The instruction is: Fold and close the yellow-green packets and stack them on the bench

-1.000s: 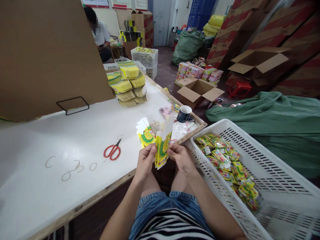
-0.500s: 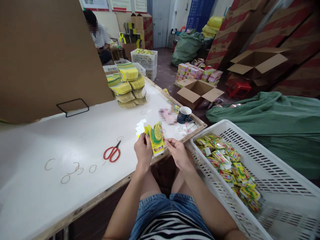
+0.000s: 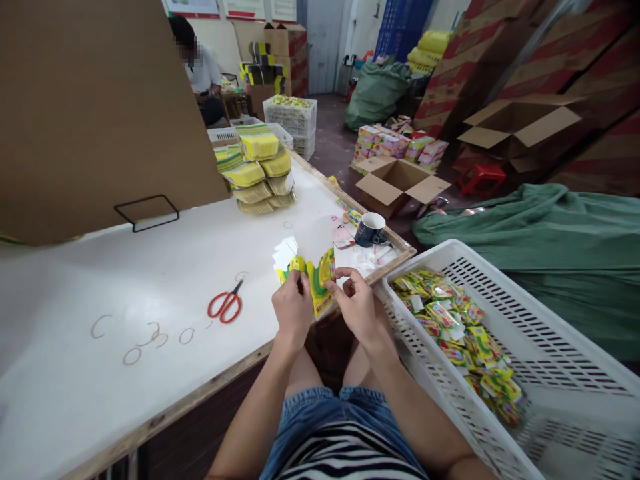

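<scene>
Just past the table's front edge, a yellow-and-green printed cardboard carton (image 3: 321, 283) is held up between both hands. My right hand (image 3: 357, 303) pinches its right side with thumb and fingers. My left hand (image 3: 293, 303) is closed at the left, its fingers curled over a yellow printed piece (image 3: 296, 263); whether this is part of the same carton I cannot tell. Behind the left hand lie white-backed card pieces (image 3: 286, 248) on the white table (image 3: 175, 280). Red-handled scissors (image 3: 227, 307) rest to the left, near scattered rubber bands (image 3: 187, 335).
Stacked yellow-green cards (image 3: 257, 170) stand at the table's far end. A dark mug (image 3: 369, 230) is near the right edge. At my right, a white basket (image 3: 453, 250) holds many printed packs. Open cardboard boxes (image 3: 395, 187) stand beyond. A person (image 3: 205, 73) sits at the back.
The carton has turned and tilted between my hands, and a gap now shows between it and the yellow piece at my left fingers. Both hands have shifted slightly right.
</scene>
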A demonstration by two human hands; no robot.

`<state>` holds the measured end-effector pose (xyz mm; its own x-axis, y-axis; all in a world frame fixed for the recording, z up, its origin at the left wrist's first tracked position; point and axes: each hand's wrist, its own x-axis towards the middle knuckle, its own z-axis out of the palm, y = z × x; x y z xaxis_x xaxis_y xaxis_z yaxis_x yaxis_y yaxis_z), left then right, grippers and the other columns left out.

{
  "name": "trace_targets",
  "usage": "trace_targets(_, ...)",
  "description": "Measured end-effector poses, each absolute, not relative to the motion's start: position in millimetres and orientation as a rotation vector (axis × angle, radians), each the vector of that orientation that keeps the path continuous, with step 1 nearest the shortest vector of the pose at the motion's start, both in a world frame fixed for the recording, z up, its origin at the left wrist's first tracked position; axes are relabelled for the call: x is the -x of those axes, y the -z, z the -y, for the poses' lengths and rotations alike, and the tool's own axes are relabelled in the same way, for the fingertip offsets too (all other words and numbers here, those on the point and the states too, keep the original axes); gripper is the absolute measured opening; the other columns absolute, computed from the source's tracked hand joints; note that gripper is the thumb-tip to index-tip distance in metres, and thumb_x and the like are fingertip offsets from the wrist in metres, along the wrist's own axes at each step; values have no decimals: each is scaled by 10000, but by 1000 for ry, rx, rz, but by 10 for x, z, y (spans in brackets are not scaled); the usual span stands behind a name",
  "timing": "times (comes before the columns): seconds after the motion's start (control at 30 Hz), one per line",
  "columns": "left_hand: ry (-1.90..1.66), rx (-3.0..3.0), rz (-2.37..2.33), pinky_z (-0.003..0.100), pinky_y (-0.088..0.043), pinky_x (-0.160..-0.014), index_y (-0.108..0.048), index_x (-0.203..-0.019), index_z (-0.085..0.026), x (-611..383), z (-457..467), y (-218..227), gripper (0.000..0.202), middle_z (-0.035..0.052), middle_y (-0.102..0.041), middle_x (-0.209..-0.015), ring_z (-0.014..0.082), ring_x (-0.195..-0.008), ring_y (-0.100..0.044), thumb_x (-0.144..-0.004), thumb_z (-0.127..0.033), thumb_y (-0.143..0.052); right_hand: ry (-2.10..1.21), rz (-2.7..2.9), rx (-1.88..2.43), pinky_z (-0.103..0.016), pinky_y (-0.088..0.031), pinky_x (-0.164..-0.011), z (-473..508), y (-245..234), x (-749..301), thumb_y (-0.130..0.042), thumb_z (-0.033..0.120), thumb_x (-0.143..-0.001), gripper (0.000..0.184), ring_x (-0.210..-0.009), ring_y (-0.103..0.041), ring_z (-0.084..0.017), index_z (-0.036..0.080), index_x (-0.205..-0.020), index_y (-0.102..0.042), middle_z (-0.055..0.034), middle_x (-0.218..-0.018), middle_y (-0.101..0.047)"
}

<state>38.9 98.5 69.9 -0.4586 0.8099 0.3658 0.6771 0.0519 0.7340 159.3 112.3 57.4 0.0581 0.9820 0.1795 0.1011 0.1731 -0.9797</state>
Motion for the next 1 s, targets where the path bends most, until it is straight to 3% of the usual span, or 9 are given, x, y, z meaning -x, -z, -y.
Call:
trace_targets(0.2, -1230, -1391, -2280, 258, -246, -538, -471, -621, -208, -107, -1158, -588, 226, -40, -444, -529, 132, -496, -399, -839, -200, -531, -1169, 1062, 1029, -284, -506, -687, -1188, -492, -1709, -686, 437, -779, 261, -711, -609, -160, 188, -819, -617, -20, -771, -659)
trace_targets(0.27, -1228, -1347, -2333, 261, -257, -551, -531, -733, -201, -33, -1161, -558, 88, -25, -494, -602, 147, -536, -437, -801, -197, -587, -1217, 991, 1019, -291, -517, -686, -1201, -451, -1737, -723, 436, -747, 274, -708, -622, -164, 190, -823, -627, -21, -768, -673)
trace_targets(0.33, -1329, -1312, -2292, 258, -300, -573, -556, -860, -193, -5, -1105, -561, 100, -7, -537, -700, 154, -594, -481, -792, -228, -619, -1287, 949, 998, -292, -527, -684, -1192, -417, -1744, -753, 418, -725, 276, -708, -632, -163, 191, -836, -642, -20, -768, -684)
trace_targets(0.43, -1530, -1235, -1754, 254, -395, -620, -569, -847, -188, -43, -970, -596, 207, 7, -583, -745, 145, -651, -536, -830, -388, -618, -1392, 878, 971, -286, -536, -674, -1145, -396, -1715, -799, 400, -678, 295, -685, -640, -155, 191, -826, -652, -9, -741, -688)
trace_targets(0.53, -1476, -1054, -1082, 274, -477, -721, -603, -878, -184, -130, -867, -603, 364, 25, -658, -785, 164, -757, -623, -784, -529, -667, -1465, 839, 970, -283, -538, -656, -1087, -420, -1661, -826, 407, -641, 318, -668, -646, -156, 189, -801, -659, -6, -716, -688)
trace_targets(0.7, -1344, -852, -684, 365, -503, -901, -624, -1142, -195, -259, -818, -555, 558, 99, -717, -1067, 269, -1059, -654, -719, -539, -744, -1526, 871, 937, -306, -551, -719, -1002, -504, -1619, -837, 418, -622, 313, -739, -665, -174, 193, -778, -687, -20, -758, -710)
trace_targets(0.87, -1337, -852, -631, 374, -515, -919, -687, -1058, -170, -312, -803, -542, 473, 119, -729, -1089, 302, -1112, -642, -712, -480, -773, -1467, 973, 1005, -352, -549, -815, -953, -556, -1686, -817, 442, -639, 346, -851, -671, -211, 190, -860, -731, -49, -862, -736)
trace_targets(1.0, -1381, -813, -699, 357, -537, -866, -698, -1013, -157, -339, -792, -534, 401, 108, -750, -1005, 277, -1022, -681, -738, -443, -760, -1511, 1049, 1028, -347, -546, -778, -924, -606, -1737, -817, 447, -638, 385, -836, -666, -217, 181, -903, -734, -61, -860, -737)
